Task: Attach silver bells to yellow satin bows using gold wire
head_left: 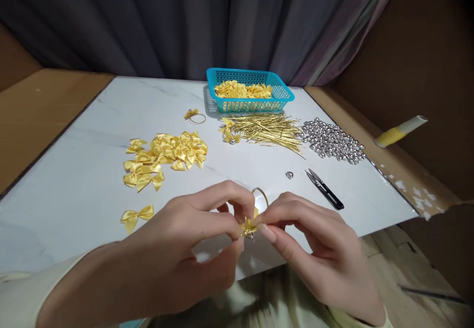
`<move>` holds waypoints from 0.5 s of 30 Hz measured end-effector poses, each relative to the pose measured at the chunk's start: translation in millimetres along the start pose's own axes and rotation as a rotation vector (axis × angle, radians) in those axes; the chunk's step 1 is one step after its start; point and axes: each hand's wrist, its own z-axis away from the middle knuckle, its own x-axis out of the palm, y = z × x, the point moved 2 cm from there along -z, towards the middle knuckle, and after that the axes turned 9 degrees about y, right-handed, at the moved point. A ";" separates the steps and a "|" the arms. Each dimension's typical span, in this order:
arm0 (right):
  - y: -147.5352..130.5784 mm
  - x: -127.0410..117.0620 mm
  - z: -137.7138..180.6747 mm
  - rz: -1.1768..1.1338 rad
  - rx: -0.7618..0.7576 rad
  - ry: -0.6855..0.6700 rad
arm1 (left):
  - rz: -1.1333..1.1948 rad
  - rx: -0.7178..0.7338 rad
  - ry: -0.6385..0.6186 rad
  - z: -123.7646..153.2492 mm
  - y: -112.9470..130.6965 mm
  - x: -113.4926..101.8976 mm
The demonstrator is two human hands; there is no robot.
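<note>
Close to the table's front edge, my left hand (207, 234) and my right hand (311, 244) pinch a small yellow ribbon bow (250, 223) from both sides. A silver bead (249, 235) shows just below the bow, between the fingertips. Behind the bow stands a loop of gold wire (263, 194), apparently joined to it; the join is hidden by my fingers. A single yellow bow (137, 215) lies beside my left wrist. Beyond my right hand are thread snips (325, 190) with a black handle and a lone silver bead (289, 175).
A pile of yellow bows (170, 153) lies left. At the back stands a blue basket (287, 93) holding more bows. Gold wires (272, 129) and silver beads (333, 140) are heaped before it. A bow with a wire ring (197, 118) lies nearby. A tube (402, 130) juts in at right.
</note>
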 end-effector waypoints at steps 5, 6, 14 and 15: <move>2.6 -0.3 3.6 -0.138 0.115 0.014 | 0.094 -0.059 -0.084 -0.3 1.6 0.4; 3.3 0.3 3.4 -0.167 0.135 0.015 | 0.114 -0.072 -0.112 -0.4 2.0 0.6; 13.4 4.3 -1.7 -0.312 0.197 0.029 | 0.314 -0.145 -0.195 -5.8 -4.3 -1.8; 14.9 4.6 -1.8 -0.324 0.198 0.024 | 0.331 -0.169 -0.202 -6.4 -5.3 -1.9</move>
